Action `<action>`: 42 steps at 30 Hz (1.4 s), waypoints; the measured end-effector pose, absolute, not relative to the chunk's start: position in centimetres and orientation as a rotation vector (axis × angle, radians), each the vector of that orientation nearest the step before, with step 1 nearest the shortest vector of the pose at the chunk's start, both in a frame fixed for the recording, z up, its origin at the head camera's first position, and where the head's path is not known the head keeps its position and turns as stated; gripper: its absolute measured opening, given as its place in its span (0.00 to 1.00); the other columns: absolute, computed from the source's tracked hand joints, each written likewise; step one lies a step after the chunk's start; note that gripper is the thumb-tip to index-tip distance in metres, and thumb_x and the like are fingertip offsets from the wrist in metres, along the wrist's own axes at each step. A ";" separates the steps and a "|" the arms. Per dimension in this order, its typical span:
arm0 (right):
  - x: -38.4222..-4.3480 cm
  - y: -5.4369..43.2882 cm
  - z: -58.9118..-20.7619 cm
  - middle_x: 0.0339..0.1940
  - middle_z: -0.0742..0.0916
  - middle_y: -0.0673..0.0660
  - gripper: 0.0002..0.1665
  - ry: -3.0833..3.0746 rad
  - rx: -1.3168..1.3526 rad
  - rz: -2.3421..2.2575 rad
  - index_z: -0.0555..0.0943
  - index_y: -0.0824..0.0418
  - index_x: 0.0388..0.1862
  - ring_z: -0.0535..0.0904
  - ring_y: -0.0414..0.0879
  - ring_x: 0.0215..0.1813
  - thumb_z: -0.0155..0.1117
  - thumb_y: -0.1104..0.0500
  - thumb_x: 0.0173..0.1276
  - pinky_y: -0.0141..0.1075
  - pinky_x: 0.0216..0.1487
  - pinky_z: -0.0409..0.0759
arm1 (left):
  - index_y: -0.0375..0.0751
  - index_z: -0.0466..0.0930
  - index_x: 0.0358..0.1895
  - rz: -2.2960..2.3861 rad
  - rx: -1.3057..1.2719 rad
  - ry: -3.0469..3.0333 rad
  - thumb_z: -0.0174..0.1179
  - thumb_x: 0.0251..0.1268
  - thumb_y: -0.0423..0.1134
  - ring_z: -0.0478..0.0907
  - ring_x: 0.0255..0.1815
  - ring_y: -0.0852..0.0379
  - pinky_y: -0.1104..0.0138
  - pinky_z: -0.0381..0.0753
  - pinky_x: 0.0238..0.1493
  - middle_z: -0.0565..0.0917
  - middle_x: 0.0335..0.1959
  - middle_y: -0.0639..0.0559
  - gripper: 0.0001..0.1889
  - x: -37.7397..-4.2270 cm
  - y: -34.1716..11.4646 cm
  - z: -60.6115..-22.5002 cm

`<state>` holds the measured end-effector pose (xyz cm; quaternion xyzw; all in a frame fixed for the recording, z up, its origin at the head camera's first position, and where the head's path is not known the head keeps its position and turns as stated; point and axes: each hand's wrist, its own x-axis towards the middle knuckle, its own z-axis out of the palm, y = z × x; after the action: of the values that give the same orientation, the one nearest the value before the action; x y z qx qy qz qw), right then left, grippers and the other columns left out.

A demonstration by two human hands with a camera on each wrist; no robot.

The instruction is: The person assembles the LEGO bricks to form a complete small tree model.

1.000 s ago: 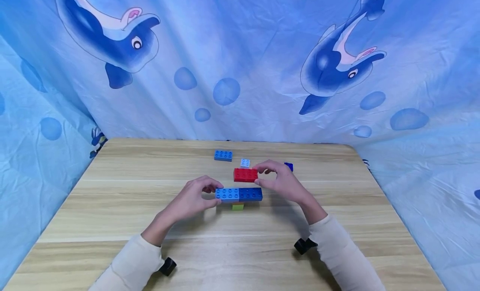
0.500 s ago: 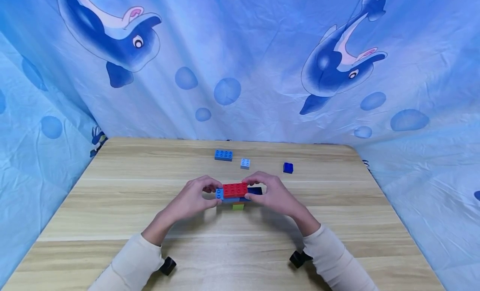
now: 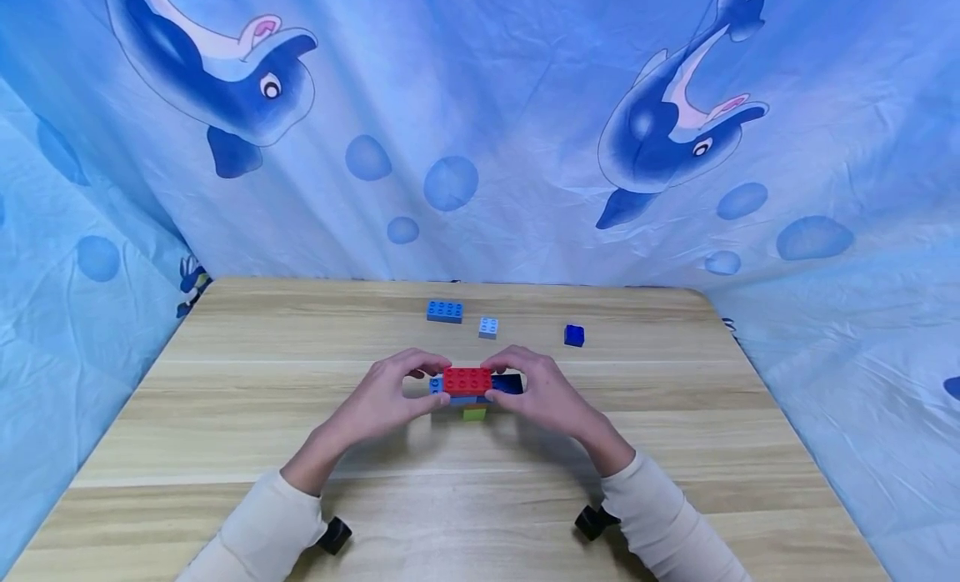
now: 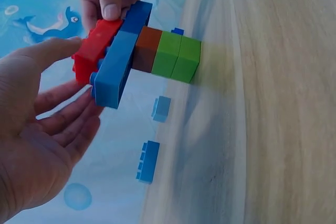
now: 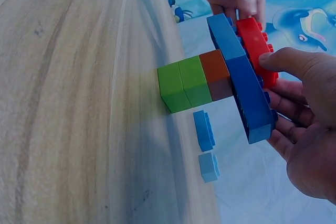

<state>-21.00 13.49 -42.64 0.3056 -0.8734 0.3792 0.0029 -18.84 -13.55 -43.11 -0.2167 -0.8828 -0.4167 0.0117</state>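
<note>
A red brick [image 3: 467, 381] lies across the top of a small tower, over the seam between a lighter blue brick [image 4: 116, 66] and a dark blue brick [image 5: 252, 98]. Below these sit a brown brick [image 4: 146, 49] and two green bricks [image 5: 176, 86], the lowest on the table. My left hand [image 3: 386, 398] pinches the red brick's left end between thumb and fingers. At its right end, my right hand [image 3: 543, 398] does the same. Blue studs show beside the red brick in the wrist views; whether it is fully pressed down I cannot tell.
Behind the tower on the wooden table [image 3: 225, 382] lie a blue brick [image 3: 445, 312], a small light blue brick [image 3: 488, 328] and a small dark blue brick [image 3: 574, 336]. A blue dolphin-print curtain [image 3: 480, 132] hangs along the table's far edge.
My right hand has brought the red brick left and toward me onto the blue bricks. My left hand has shifted from the lighter blue brick's end to the red brick.
</note>
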 end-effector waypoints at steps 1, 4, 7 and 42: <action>-21.0 13.5 -42.6 0.53 0.88 0.49 0.20 -2.741 0.962 1.184 0.86 0.53 0.56 0.84 0.50 0.57 0.76 0.56 0.66 0.48 0.61 0.83 | 0.50 0.84 0.59 -1.289 -0.687 -2.736 0.73 0.64 0.46 0.83 0.54 0.50 0.46 0.83 0.57 0.87 0.55 0.53 0.20 -18.8 -13.5 -43.1; -20.9 13.3 -42.5 0.53 0.88 0.50 0.20 -2.740 0.980 1.168 0.86 0.53 0.56 0.84 0.52 0.58 0.76 0.55 0.66 0.49 0.61 0.82 | 0.51 0.85 0.56 -1.279 -0.690 -2.700 0.72 0.65 0.45 0.82 0.53 0.50 0.46 0.82 0.56 0.87 0.53 0.55 0.18 -18.6 -13.4 -43.0; -20.9 13.2 -42.5 0.53 0.88 0.49 0.20 -2.732 0.991 1.156 0.86 0.52 0.56 0.84 0.51 0.58 0.76 0.54 0.66 0.47 0.60 0.83 | 0.51 0.86 0.54 -1.278 -0.678 -2.688 0.73 0.64 0.42 0.83 0.53 0.51 0.46 0.82 0.56 0.88 0.51 0.56 0.16 -18.6 -13.4 -43.0; -21.4 13.8 -43.9 0.55 0.89 0.50 0.20 -2.656 1.063 1.245 0.85 0.53 0.58 0.84 0.45 0.58 0.74 0.53 0.68 0.51 0.62 0.83 | 0.53 0.86 0.53 -1.399 -0.656 -2.708 0.72 0.65 0.44 0.83 0.54 0.52 0.44 0.81 0.60 0.89 0.50 0.57 0.14 -18.8 -13.8 -43.7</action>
<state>-21.39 13.75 -43.88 0.3408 -0.8512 0.3991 0.0109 -18.85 -13.77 -43.66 -0.2105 -0.8685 -0.4486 0.0120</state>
